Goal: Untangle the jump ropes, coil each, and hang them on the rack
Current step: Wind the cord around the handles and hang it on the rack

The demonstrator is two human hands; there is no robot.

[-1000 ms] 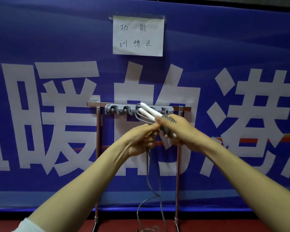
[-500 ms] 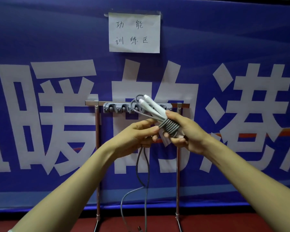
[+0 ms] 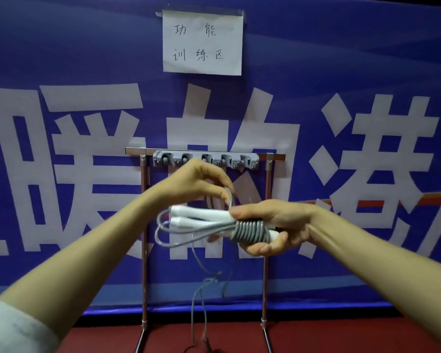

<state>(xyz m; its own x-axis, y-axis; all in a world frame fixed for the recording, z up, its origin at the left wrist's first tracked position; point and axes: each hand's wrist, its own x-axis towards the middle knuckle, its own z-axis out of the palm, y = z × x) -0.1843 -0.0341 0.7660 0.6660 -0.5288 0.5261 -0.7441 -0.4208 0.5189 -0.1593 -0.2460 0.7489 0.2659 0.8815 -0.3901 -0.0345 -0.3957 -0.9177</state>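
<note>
The step in hand is winding the grey cord [image 3: 196, 298] of a jump rope round its two white handles [image 3: 200, 215]. The right hand [image 3: 274, 225] grips the handles side by side, fingers curled under the bundle and thumb on top, with a tight band of turns [image 3: 250, 229] lying just beside the thumb. The left hand [image 3: 196, 184] is raised above the bundle, its fingers pinched together on the cord where it rises from the wraps. The slack hangs in loose loops down to the red floor [image 3: 341, 337], in front of the rack [image 3: 134, 150], whose grey hook strip [image 3: 252, 159] sits just behind the left hand. To do this well, I judge that each new turn should lie snug against the last one, not across it, under light, even tension from the left hand, while the right holds the handles parallel. The slack looks kinked lower down, so it is best slid through the fingers to shed twists before it reaches the turns, leaving a short tail to tuck.
</note>
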